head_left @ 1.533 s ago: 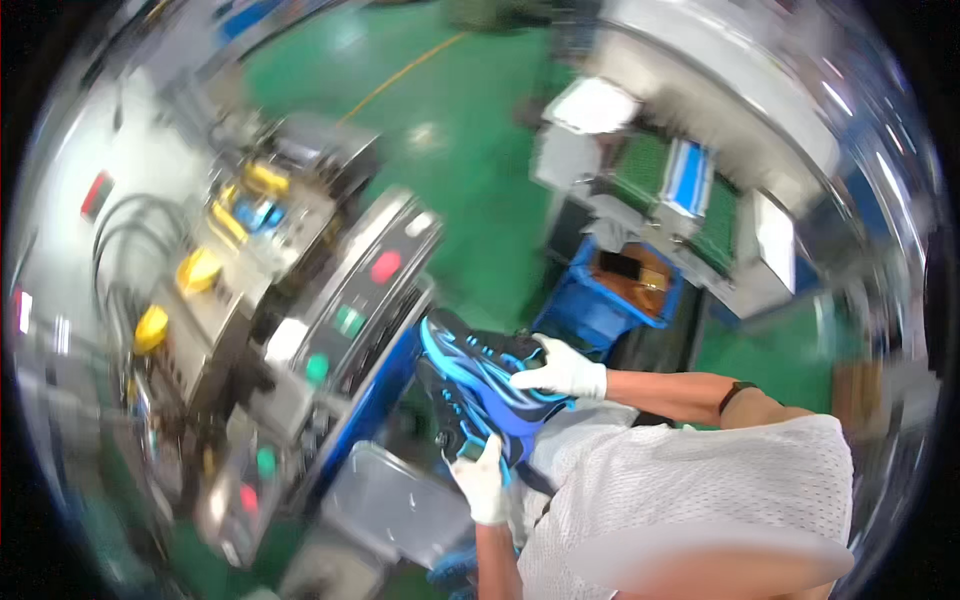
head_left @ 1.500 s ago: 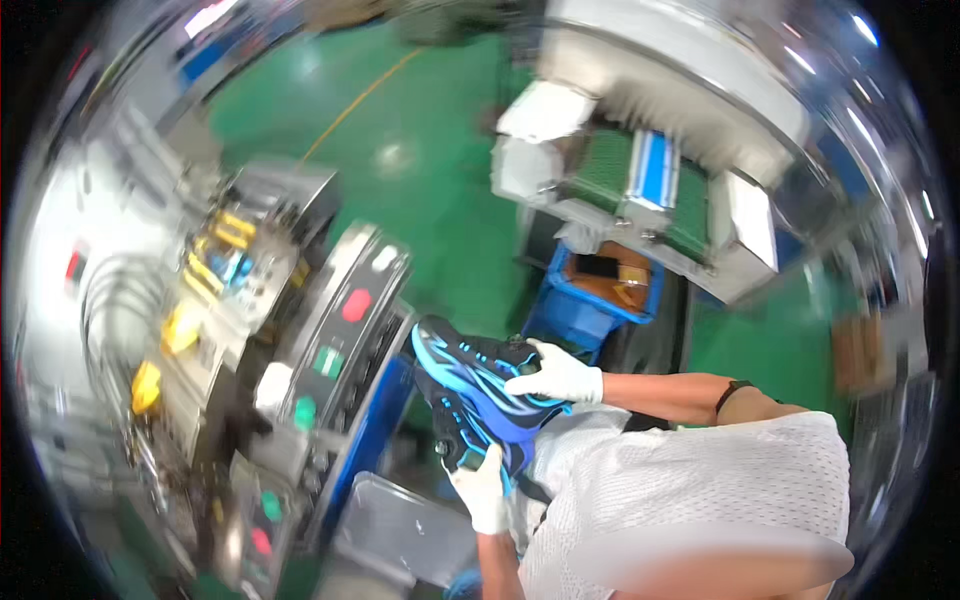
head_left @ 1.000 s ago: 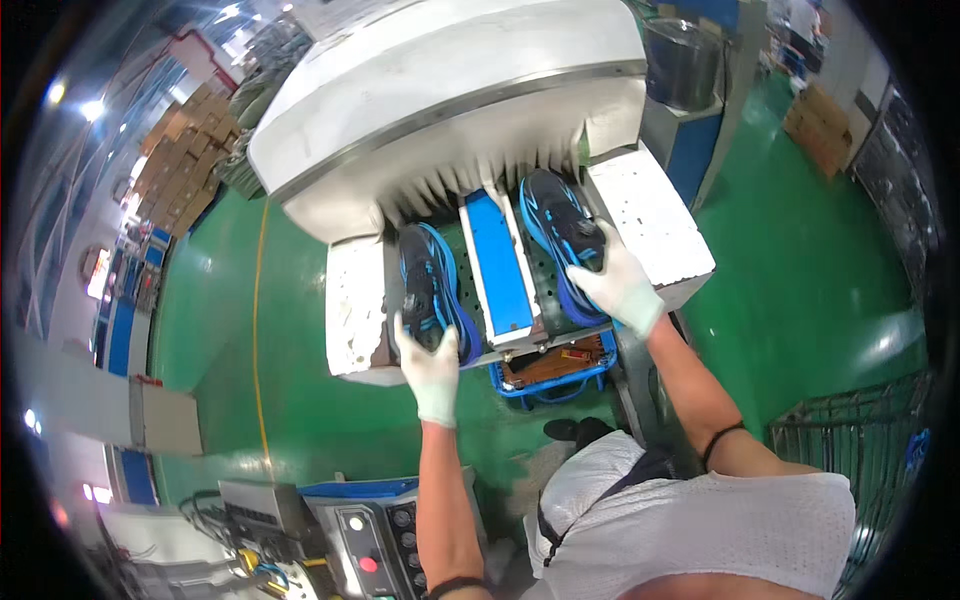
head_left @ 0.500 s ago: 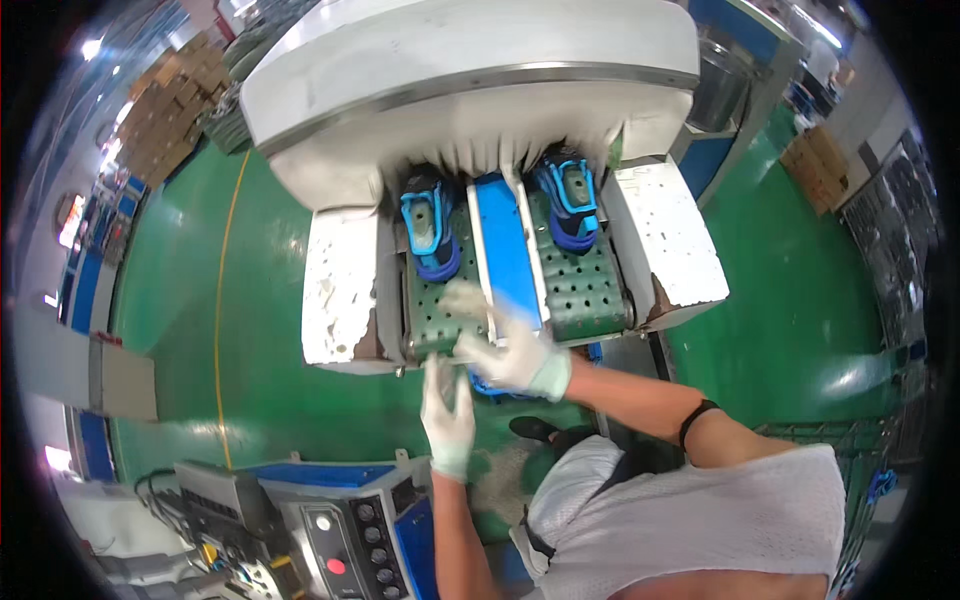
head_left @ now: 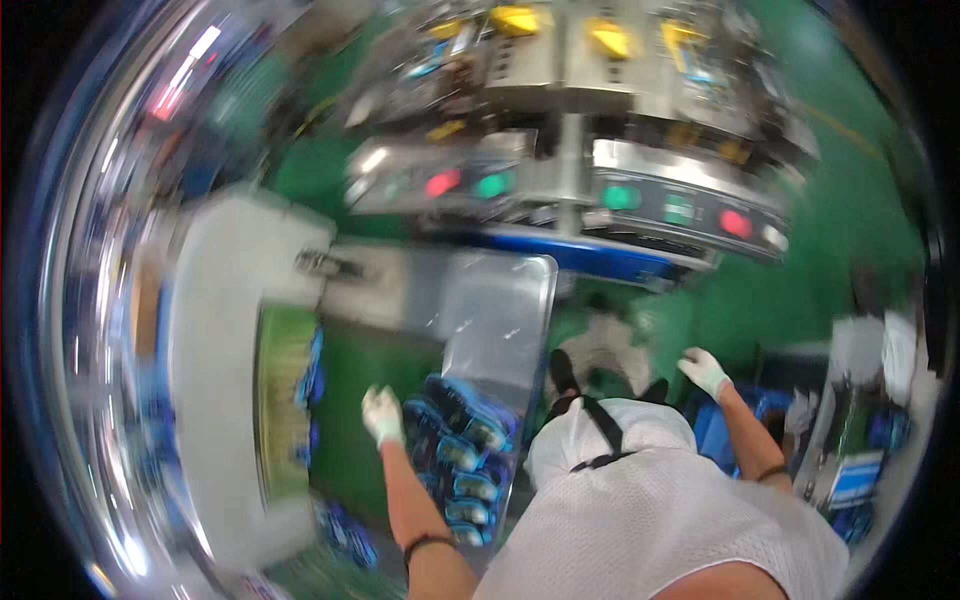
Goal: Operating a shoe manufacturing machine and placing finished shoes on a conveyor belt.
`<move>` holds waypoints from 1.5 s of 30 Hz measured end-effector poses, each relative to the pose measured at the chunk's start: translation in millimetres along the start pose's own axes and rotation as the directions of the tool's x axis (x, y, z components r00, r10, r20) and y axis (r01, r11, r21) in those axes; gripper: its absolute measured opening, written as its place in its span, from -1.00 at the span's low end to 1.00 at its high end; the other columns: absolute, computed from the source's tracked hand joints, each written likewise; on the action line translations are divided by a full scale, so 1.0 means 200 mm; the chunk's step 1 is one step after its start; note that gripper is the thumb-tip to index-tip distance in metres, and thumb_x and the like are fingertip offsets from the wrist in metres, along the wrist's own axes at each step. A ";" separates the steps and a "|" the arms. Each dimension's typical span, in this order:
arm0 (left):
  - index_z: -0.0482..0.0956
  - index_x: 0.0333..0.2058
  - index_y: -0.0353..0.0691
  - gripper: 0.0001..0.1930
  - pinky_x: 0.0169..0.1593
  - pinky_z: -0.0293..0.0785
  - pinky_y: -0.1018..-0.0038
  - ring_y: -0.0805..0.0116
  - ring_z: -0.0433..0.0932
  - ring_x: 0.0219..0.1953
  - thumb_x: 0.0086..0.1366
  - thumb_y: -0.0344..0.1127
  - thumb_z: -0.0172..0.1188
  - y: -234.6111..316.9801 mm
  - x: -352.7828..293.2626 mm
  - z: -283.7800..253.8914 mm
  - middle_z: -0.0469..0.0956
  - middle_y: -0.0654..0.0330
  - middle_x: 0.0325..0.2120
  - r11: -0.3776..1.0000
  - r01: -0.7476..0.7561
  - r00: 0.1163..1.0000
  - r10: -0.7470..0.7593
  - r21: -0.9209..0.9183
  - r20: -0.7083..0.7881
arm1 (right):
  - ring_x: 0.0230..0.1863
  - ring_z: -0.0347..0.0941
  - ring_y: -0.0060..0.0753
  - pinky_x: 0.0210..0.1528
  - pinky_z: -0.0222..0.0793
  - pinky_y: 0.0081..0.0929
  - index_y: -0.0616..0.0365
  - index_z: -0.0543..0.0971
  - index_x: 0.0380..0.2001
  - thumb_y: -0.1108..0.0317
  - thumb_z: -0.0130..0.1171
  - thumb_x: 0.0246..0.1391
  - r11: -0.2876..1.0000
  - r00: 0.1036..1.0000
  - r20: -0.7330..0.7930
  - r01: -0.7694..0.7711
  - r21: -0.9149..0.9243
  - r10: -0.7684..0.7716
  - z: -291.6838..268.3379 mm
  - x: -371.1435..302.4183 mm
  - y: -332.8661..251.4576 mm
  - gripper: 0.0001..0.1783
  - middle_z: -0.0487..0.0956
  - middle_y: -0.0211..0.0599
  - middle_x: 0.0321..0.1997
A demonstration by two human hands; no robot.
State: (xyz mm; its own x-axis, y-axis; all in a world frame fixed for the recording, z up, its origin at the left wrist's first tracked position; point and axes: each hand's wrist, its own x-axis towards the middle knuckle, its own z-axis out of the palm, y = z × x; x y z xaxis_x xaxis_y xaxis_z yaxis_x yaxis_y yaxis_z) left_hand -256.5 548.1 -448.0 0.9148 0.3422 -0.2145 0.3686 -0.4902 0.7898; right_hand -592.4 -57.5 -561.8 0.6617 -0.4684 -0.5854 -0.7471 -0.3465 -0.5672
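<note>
White gloves [head_left: 384,420] cover the fingers [head_left: 376,400], with dark armbands [head_left: 428,541], a white textured top [head_left: 650,510] and a black strap [head_left: 604,426] well behind them.

Green floor [head_left: 745,310], faint yellow line [head_left: 845,130] upper right, streaked white lights [head_left: 203,42] upper left

My remote view: streaky lamps [head_left: 205,42] upper left, blurred control panel [head_left: 655,203], pale glare on tray [head_left: 497,305], curved black edges.

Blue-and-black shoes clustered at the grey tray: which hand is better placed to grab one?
Probably the left hand: it is right beside the blue-and-black shoes. The right hand is on the body's other side, clearly farther away.
</note>
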 end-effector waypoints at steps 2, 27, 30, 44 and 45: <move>0.55 0.03 -0.40 -0.59 -0.04 0.55 0.38 0.21 0.65 -0.19 0.27 -0.29 0.25 -0.59 0.15 -0.43 0.67 -0.04 -0.19 0.985 -0.006 0.992 0.028 0.171 -0.125 | -0.12 0.62 -0.19 -0.08 0.53 -0.31 0.37 0.56 0.01 0.15 0.21 0.15 0.967 0.977 0.168 -0.166 0.195 0.134 0.17 0.05 -0.13 -0.50 0.66 0.01 -0.13; 0.53 -0.11 -0.25 -0.47 -0.03 0.58 0.10 -0.08 0.65 -0.13 -0.03 -0.11 0.44 -0.73 1.65 -1.03 0.62 -0.10 -0.17 0.558 -0.008 0.997 -0.061 0.830 0.050 | -0.33 0.58 -0.45 -0.36 0.52 -0.45 0.24 0.55 0.01 0.35 0.24 0.16 0.939 0.930 0.164 -0.305 -0.158 0.329 0.29 0.13 -1.35 -0.64 0.63 -0.33 -0.22; 0.49 -0.11 -0.23 -0.43 -0.03 0.58 0.11 -0.05 0.64 -0.13 -0.06 -0.07 0.43 -0.72 1.26 -0.88 0.57 -0.04 -0.19 0.581 -0.039 0.998 -0.023 0.813 0.064 | -0.21 0.62 -0.41 -0.25 0.56 -0.42 0.30 0.52 0.05 0.32 0.23 0.18 0.976 0.944 0.281 -0.126 -0.180 0.174 0.46 0.25 -1.30 -0.59 0.64 -0.25 -0.16; 0.65 -0.23 -0.42 -0.77 -0.18 0.55 0.45 0.34 0.61 -0.33 0.16 -0.42 0.35 0.62 0.07 -0.53 0.64 0.10 -0.33 0.957 -0.282 0.960 0.281 -0.069 -0.021 | 0.19 0.44 -0.35 0.32 0.31 -0.33 0.24 0.52 0.16 -0.11 0.07 0.34 0.817 0.591 0.565 0.429 0.385 -0.577 1.05 0.02 -2.46 -0.37 0.57 -0.24 0.16; 0.64 -0.21 -0.41 -0.78 -0.16 0.55 0.46 0.34 0.61 -0.34 0.19 -0.42 0.34 0.71 0.03 -0.48 0.65 0.11 -0.34 0.949 -0.227 0.970 0.241 -0.216 0.038 | 0.19 0.43 -0.39 0.33 0.29 -0.33 0.21 0.50 0.18 -0.15 0.00 0.37 0.757 0.549 0.523 0.441 0.482 -0.653 1.07 0.05 -2.48 -0.35 0.55 -0.27 0.20</move>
State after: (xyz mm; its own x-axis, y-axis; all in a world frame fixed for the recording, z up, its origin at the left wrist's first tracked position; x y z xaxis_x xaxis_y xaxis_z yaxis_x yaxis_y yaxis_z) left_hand -214.0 557.4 -282.9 0.9822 0.1835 -0.0396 0.1063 -0.3697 0.9230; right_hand -201.3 283.0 -410.1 0.8833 0.3941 -0.2538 -0.2434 -0.0771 -0.9668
